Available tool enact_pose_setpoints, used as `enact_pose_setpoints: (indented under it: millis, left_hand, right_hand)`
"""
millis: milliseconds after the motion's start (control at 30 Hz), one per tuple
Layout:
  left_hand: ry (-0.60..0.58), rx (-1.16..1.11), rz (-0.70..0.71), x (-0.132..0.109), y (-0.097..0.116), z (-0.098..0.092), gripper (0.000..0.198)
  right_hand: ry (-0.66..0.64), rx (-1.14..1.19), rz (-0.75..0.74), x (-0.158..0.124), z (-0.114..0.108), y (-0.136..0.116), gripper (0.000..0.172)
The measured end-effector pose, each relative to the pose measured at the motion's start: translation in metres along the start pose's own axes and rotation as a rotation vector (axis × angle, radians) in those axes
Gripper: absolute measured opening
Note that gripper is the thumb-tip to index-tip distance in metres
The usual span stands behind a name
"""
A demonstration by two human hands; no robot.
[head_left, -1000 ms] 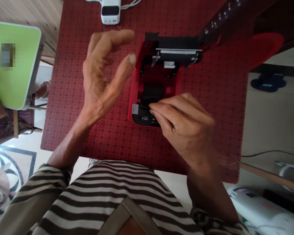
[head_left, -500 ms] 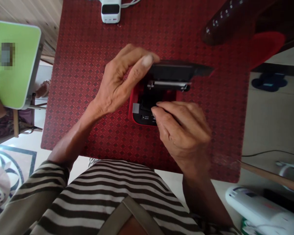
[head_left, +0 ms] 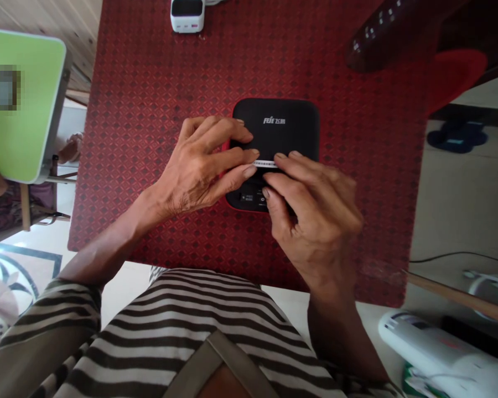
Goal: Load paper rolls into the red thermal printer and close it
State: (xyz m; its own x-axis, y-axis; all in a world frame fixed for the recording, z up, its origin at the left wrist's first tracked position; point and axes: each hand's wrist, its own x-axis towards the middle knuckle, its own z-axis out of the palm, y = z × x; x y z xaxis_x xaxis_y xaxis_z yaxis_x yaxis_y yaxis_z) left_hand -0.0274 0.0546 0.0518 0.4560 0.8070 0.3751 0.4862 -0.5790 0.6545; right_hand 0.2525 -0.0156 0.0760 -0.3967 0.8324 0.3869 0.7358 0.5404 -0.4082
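Note:
A small black-and-red printer sits on the red patterned tablecloth, its black lid down. My left hand lies on the lid's left side with its fingers stretched flat across it. My right hand rests on the printer's front right, fingertips pressed together at a thin white strip that shows at the slot between lid and front panel. Whether the fingers pinch the strip is unclear.
A white device with a cable stands at the far edge of the cloth. A dark remote-like bar lies at the back right. A green board is at the left, white appliances at the lower right.
The printer's lid was standing open; my left hand took it and brought it down, and it is now closed. My right hand stayed at the front slot.

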Motion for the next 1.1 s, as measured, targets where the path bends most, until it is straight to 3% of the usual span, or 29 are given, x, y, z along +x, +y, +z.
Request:
enact_pose_setpoints:
  millis: [167, 300, 500, 600, 667, 767, 833, 933, 1100]
  left_hand:
    - [-0.073, 0.063, 0.023, -0.006, 0.004, -0.001, 0.074]
    - [-0.072, 0.095, 0.058, -0.014, -0.001, 0.003, 0.074]
    - [-0.061, 0.056, 0.054, -0.016, -0.004, 0.009, 0.069]
    - [0.023, -0.037, -0.001, -0.021, 0.003, 0.015, 0.06]
    - [0.133, -0.125, -0.075, -0.028, 0.01, 0.024, 0.062]
    - [0.327, -0.343, -0.313, -0.043, 0.019, 0.043, 0.076]
    - [0.371, -0.538, -0.411, -0.052, 0.024, 0.056, 0.071]
    - [0.391, -0.66, -0.494, -0.057, 0.029, 0.064, 0.064]
    - [0.361, -0.629, -0.56, -0.052, 0.032, 0.056, 0.052]
  right_hand:
    - [0.078, -0.062, -0.075, 0.001, 0.003, 0.0, 0.049]
    - [0.047, -0.057, -0.04, 0.002, -0.002, -0.002, 0.063]
    - [0.054, -0.023, -0.031, -0.004, 0.001, -0.001, 0.056]
    - [0.091, 0.115, 0.007, -0.008, 0.004, 0.001, 0.058]
    - [0.192, 0.202, 0.043, -0.01, 0.005, 0.003, 0.059]
    - [0.394, 0.204, 0.11, -0.012, 0.008, 0.011, 0.052]
    - [0.455, 0.184, 0.164, -0.014, 0.011, 0.018, 0.046]
    - [0.451, 0.233, 0.229, -0.018, 0.016, 0.025, 0.047]
    - [0.348, 0.297, 0.378, -0.027, 0.02, 0.021, 0.047]
